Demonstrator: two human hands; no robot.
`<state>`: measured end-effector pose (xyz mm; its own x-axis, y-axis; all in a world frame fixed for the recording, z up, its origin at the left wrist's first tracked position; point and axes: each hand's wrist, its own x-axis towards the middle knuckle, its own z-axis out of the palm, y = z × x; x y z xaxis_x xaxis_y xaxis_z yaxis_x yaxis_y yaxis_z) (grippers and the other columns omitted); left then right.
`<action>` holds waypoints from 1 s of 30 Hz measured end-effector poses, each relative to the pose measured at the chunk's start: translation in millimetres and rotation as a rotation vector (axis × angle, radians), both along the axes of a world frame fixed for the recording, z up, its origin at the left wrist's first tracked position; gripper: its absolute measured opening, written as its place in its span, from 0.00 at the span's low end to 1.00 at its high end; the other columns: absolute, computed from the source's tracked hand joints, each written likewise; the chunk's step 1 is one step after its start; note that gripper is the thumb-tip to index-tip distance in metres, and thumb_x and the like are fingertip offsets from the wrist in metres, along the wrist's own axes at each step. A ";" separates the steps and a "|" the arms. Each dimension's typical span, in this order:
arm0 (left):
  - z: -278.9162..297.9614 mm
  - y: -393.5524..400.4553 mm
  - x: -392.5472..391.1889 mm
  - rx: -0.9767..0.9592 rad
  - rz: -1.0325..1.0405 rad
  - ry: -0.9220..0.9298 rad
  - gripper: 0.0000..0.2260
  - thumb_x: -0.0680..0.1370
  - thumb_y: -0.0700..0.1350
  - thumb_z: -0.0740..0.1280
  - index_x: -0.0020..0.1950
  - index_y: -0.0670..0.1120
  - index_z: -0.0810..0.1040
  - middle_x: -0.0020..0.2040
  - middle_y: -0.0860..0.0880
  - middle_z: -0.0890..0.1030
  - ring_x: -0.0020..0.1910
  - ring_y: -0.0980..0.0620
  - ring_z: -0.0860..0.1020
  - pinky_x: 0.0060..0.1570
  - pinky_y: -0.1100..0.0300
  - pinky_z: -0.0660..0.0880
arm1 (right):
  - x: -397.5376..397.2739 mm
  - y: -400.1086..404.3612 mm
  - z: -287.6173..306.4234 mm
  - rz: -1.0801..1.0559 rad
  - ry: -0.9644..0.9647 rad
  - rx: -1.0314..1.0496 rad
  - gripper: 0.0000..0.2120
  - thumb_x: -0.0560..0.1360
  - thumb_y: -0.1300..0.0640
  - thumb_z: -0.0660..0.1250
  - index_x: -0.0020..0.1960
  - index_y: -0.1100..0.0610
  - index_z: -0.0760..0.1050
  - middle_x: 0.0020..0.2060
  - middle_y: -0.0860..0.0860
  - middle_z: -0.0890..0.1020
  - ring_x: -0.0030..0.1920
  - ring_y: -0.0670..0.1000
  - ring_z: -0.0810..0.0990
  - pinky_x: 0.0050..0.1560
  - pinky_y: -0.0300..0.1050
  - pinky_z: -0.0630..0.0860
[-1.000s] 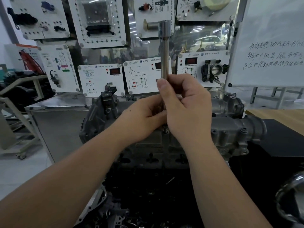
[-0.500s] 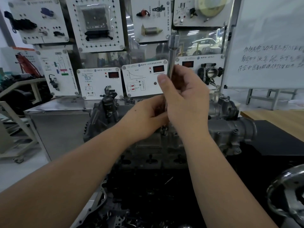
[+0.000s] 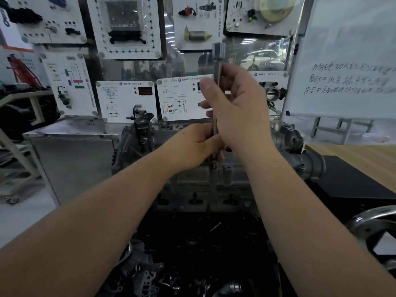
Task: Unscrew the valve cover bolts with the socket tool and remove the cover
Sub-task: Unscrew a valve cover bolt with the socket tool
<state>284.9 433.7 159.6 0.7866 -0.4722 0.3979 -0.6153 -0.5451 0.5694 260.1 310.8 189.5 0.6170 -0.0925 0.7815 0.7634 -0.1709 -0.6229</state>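
Observation:
A long steel socket tool (image 3: 218, 61) stands upright over the grey valve cover (image 3: 192, 179) of the engine in front of me. My right hand (image 3: 237, 110) grips the tool's shaft at mid height, fingers and thumb curled round it. Lower down, my left hand (image 3: 192, 146) pinches the bottom of the shaft just above the cover. The tool's tip meets a bolt (image 3: 214, 167) on the cover's top edge; the bolt is mostly hidden by my fingers.
Training panels (image 3: 126, 99) with gauges and parts hang behind the engine. A whiteboard (image 3: 347, 61) stands at the right, a wooden table (image 3: 353, 155) below it. A chrome handwheel (image 3: 372, 226) sits at the lower right. A metal cabinet (image 3: 70, 159) is at the left.
My view has tilted, so the tool and hands sit lower against the panels. My right hand has turned slightly on the shaft. Both hands keep hold of the tool.

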 end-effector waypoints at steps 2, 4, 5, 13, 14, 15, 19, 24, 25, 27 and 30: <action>0.4 -1.1 2.0 -0.020 0.007 0.025 0.14 0.85 0.52 0.61 0.46 0.47 0.81 0.40 0.53 0.87 0.41 0.56 0.84 0.48 0.59 0.78 | 0.3 -1.8 7.8 -0.059 -0.028 0.017 0.07 0.80 0.53 0.70 0.46 0.41 0.78 0.40 0.44 0.85 0.41 0.44 0.84 0.43 0.43 0.83; -0.8 -2.0 2.5 -0.020 0.015 0.045 0.16 0.85 0.56 0.59 0.47 0.49 0.80 0.42 0.53 0.87 0.44 0.55 0.84 0.50 0.58 0.77 | 1.2 -6.0 12.4 -0.052 -0.017 0.031 0.09 0.81 0.57 0.68 0.45 0.46 0.80 0.36 0.46 0.84 0.38 0.42 0.84 0.41 0.38 0.82; -1.8 -1.5 2.2 -0.026 0.013 0.058 0.17 0.85 0.57 0.57 0.48 0.49 0.80 0.42 0.53 0.87 0.45 0.54 0.84 0.51 0.57 0.77 | 1.7 -8.0 13.1 -0.016 0.009 0.040 0.09 0.82 0.59 0.67 0.46 0.49 0.81 0.36 0.46 0.84 0.38 0.43 0.84 0.41 0.38 0.81; -2.9 2.4 5.2 -0.136 -0.082 0.086 0.11 0.85 0.50 0.63 0.46 0.50 0.79 0.43 0.49 0.87 0.47 0.48 0.85 0.52 0.55 0.82 | 7.8 -7.9 9.9 0.290 0.148 0.216 0.11 0.85 0.57 0.58 0.63 0.58 0.75 0.33 0.47 0.80 0.31 0.48 0.76 0.34 0.44 0.78; -3.9 2.0 5.6 -0.125 -0.070 0.060 0.10 0.85 0.51 0.63 0.46 0.51 0.80 0.42 0.50 0.87 0.45 0.50 0.85 0.48 0.59 0.81 | 9.3 -4.6 8.2 0.299 0.146 0.228 0.10 0.85 0.55 0.58 0.59 0.55 0.76 0.31 0.47 0.78 0.30 0.48 0.73 0.31 0.44 0.74; -5.2 1.9 5.9 -0.116 -0.055 0.041 0.10 0.85 0.51 0.64 0.47 0.50 0.80 0.42 0.52 0.87 0.42 0.53 0.85 0.44 0.63 0.79 | 10.4 -1.6 6.2 0.304 0.142 0.237 0.09 0.85 0.53 0.58 0.56 0.53 0.77 0.30 0.48 0.76 0.28 0.48 0.71 0.29 0.44 0.70; -6.7 2.2 7.2 -0.141 -0.050 0.062 0.12 0.84 0.51 0.65 0.44 0.49 0.81 0.40 0.54 0.87 0.38 0.58 0.84 0.40 0.69 0.76 | 13.8 -0.8 3.5 0.386 0.176 0.268 0.12 0.85 0.50 0.58 0.50 0.49 0.79 0.28 0.49 0.73 0.25 0.47 0.66 0.27 0.42 0.66; -6.7 6.7 12.1 -0.201 -0.117 0.165 0.13 0.80 0.51 0.67 0.44 0.44 0.84 0.43 0.50 0.87 0.51 0.44 0.85 0.56 0.49 0.80 | 14.6 -5.5 11.5 0.464 0.273 0.103 0.16 0.86 0.47 0.55 0.56 0.54 0.79 0.28 0.52 0.74 0.26 0.51 0.70 0.30 0.45 0.71; -7.0 8.1 13.0 -0.196 -0.112 0.156 0.12 0.81 0.49 0.67 0.45 0.43 0.85 0.43 0.50 0.87 0.50 0.45 0.85 0.56 0.49 0.80 | 14.6 -4.8 12.1 0.441 0.276 0.084 0.17 0.86 0.46 0.54 0.56 0.54 0.79 0.28 0.52 0.75 0.26 0.52 0.71 0.30 0.46 0.72; -7.6 9.3 13.6 -0.167 -0.084 0.114 0.12 0.82 0.49 0.68 0.47 0.43 0.85 0.43 0.51 0.87 0.47 0.49 0.86 0.54 0.55 0.81 | 13.8 -2.5 12.2 0.389 0.271 0.068 0.18 0.86 0.45 0.54 0.58 0.53 0.79 0.29 0.52 0.78 0.27 0.52 0.74 0.30 0.46 0.74; -7.5 5.9 12.0 -0.087 -0.047 0.034 0.12 0.82 0.53 0.67 0.42 0.50 0.83 0.36 0.60 0.84 0.35 0.62 0.82 0.37 0.74 0.73 | 13.5 0.8 9.6 0.282 0.215 0.068 0.14 0.83 0.43 0.61 0.61 0.50 0.77 0.33 0.49 0.83 0.29 0.49 0.77 0.31 0.45 0.76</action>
